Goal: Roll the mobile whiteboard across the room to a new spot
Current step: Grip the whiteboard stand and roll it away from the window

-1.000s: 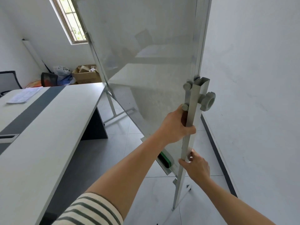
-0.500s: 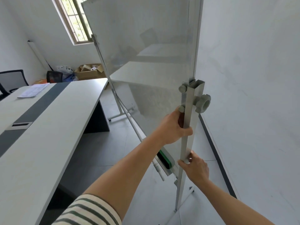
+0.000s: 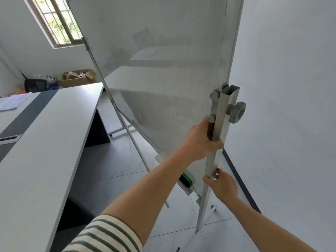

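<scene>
The mobile whiteboard (image 3: 163, 79) fills the upper middle of the head view, its glossy panel tilted and its grey metal stand post (image 3: 221, 124) nearest me. My left hand (image 3: 201, 140) is wrapped around that post just below the plastic locking knob (image 3: 237, 111). Lower on the same post, my right hand (image 3: 221, 184) grips it from the right. A green eraser (image 3: 185, 180) lies in the pen tray at the board's bottom edge. The stand's foot (image 3: 209, 217) rests on the tiled floor.
A long white and grey table (image 3: 45, 142) runs along the left, close to the board. The white wall (image 3: 291, 106) is close on the right. At the back, under the window (image 3: 58, 24), a cardboard box (image 3: 76, 79) and a black chair (image 3: 35, 85) stand on the floor.
The board's far post and leg have swung further from the table end, showing more floor between them. Both hands keep the same grip on the near post.
</scene>
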`<state>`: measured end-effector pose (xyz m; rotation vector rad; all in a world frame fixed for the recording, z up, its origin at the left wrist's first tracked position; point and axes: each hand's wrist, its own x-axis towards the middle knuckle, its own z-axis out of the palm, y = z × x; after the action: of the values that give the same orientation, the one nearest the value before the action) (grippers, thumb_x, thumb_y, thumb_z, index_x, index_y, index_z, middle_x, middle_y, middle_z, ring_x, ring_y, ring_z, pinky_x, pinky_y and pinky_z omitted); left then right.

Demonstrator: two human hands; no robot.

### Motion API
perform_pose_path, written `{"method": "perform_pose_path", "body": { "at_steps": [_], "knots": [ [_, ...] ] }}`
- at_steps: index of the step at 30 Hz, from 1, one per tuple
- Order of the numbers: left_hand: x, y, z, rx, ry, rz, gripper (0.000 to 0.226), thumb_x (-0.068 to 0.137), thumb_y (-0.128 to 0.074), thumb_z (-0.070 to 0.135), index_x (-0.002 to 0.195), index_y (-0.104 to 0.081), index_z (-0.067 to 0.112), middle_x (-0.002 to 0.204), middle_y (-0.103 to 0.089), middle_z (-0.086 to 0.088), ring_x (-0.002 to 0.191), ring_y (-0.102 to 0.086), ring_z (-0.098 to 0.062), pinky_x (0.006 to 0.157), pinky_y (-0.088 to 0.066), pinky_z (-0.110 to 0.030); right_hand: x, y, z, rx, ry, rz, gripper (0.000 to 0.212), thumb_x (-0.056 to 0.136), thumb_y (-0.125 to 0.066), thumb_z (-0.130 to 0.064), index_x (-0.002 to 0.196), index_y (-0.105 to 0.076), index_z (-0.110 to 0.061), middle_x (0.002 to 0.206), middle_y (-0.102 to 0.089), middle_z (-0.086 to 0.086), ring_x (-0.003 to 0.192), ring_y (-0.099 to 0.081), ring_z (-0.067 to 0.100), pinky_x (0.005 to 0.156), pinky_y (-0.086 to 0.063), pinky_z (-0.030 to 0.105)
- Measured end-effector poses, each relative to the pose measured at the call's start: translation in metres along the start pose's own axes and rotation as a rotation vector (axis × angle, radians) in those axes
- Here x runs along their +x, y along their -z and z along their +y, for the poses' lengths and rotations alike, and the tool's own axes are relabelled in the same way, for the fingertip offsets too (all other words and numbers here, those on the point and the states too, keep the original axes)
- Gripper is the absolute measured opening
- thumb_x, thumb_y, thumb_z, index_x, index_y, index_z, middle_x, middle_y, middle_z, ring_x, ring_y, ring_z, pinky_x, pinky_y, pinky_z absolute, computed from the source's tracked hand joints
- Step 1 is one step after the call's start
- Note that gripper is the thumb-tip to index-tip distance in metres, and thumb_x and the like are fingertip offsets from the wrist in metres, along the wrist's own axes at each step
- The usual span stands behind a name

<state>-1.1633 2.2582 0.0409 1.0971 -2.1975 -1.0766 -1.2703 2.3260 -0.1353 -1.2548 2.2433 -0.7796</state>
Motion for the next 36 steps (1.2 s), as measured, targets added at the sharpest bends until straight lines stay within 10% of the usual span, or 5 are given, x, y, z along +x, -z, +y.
{"method": "perform_pose_path", "body": {
  "at_steps": [17, 25, 29, 36],
  "knots": [
    [-0.146, -0.039, 0.017, -0.006, 0.114, 0.046, 0.029, 0.088, -0.068, 0.029, 0.112, -0.055, 0.018, 0.104, -0.066, -0.004, 0.092, -0.066, -0.02, 0.082, -0.057, -0.032, -0.119, 0.021, 0.05, -0.005, 0.118, -0.058, 0.046, 0.081, -0.067, -0.048, 0.112, -0.054, -0.016, 0.1, -0.064, -0.002, 0.085, -0.06, 0.018, 0.067, -0.041, 0.025],
    [-0.236, 0.021, -0.087, 0.03, 0.379, 0.143, 0.022, 0.09, -0.066, 0.028, 0.108, -0.057, 0.02, 0.094, -0.064, 0.002, 0.079, -0.062, -0.013, 0.071, -0.053, -0.027, -0.164, -0.019, 0.069, -0.368, -0.098, -0.436, 0.039, 0.09, -0.048, -0.056, 0.082, -0.056, -0.019, 0.079, -0.059, -0.001, 0.068, -0.057, 0.015, 0.071, -0.049, 0.033],
    [-0.283, 0.069, -0.151, 0.037, 0.478, 0.179, 0.02, 0.09, -0.065, 0.026, 0.108, -0.057, 0.018, 0.093, -0.062, 0.001, 0.079, -0.061, -0.016, 0.063, -0.05, -0.023, -0.18, -0.069, 0.031, -0.327, -0.037, -0.478, 0.048, 0.09, -0.05, -0.051, 0.122, -0.059, -0.017, 0.118, -0.066, 0.002, 0.102, -0.063, 0.019, 0.082, -0.047, 0.031],
    [-0.365, 0.164, -0.255, 0.053, 0.64, 0.27, 0.019, 0.089, -0.068, 0.025, 0.104, -0.059, 0.018, 0.091, -0.069, -0.005, 0.076, -0.066, -0.016, 0.063, -0.048, -0.02, -0.193, -0.162, -0.088, -0.052, 0.064, -0.507, 0.04, 0.088, -0.059, -0.043, 0.12, -0.061, -0.02, 0.109, -0.069, -0.001, 0.095, -0.065, 0.014, 0.087, -0.054, 0.035]
  ]
}}
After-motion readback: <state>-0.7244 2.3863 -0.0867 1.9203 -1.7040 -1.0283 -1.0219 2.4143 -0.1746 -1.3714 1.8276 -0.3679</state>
